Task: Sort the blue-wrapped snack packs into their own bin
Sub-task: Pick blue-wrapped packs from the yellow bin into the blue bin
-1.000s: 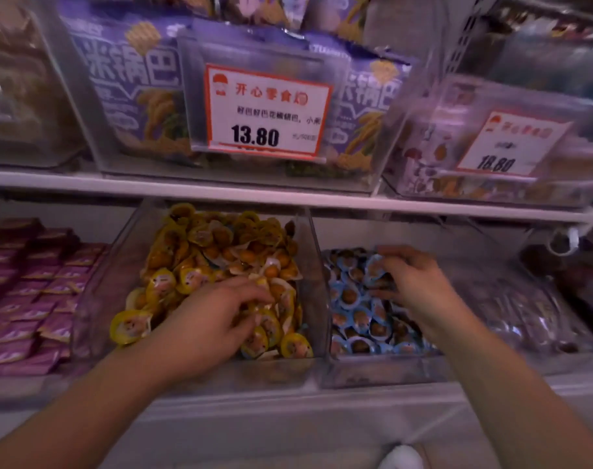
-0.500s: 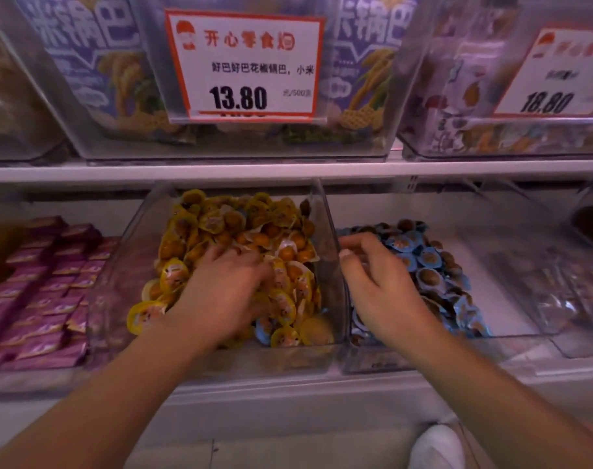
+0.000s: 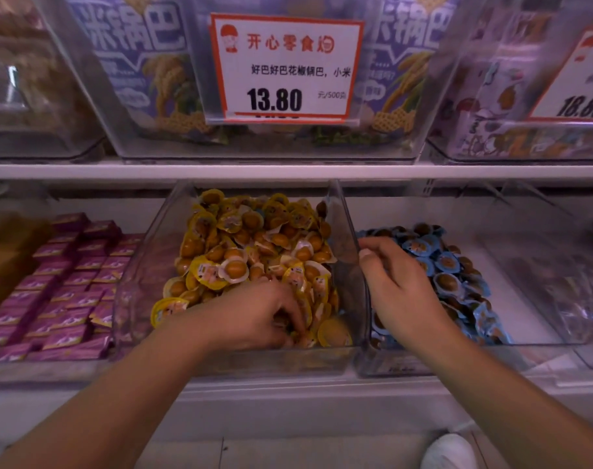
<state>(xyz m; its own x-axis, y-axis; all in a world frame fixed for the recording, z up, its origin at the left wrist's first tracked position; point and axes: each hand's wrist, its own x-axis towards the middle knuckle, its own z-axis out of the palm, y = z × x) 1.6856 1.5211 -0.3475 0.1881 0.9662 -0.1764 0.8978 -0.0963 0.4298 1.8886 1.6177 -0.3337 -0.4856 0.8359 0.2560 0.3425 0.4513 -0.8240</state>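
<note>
Since a second earlier the right hand [image 3: 398, 292] had come back from the far end of the blue heap to the near-left corner of the right-hand bin [image 3: 542, 348], at about four o'clock in the view. It hovered there with fingers loosely curled, close by the clear divider wall [image 3: 347, 252]; I could not tell whether it held anything. The left hand [image 3: 254, 318] had dug down toward the front of the middle bin [image 3: 136, 265], around six o'clock, fingertips buried among the yellow-wrapped packs [image 3: 251, 245]. Whether they pinched a pack was hidden under the knuckles.

To me that read as one drop finished and the next search begun: the right hand waiting at the divider for a hand-over, the left hunting for strays.

The blue-wrapped snack packs [image 3: 447, 262] lay heaped along the left side of the right-hand bin, the pile's long axis running from the bin's back at one o'clock down to its front at five o'clock. The single packs were roundish, with no clear long axis, and faced every way.

A speck of blue showed deep in the yellow heap near twelve o'clock, too small to be sure of. Purple packets [image 3: 72, 292] filled the shelf at nine o'clock, and a price card [image 3: 285, 67] reading 13.80 hung above.
</note>
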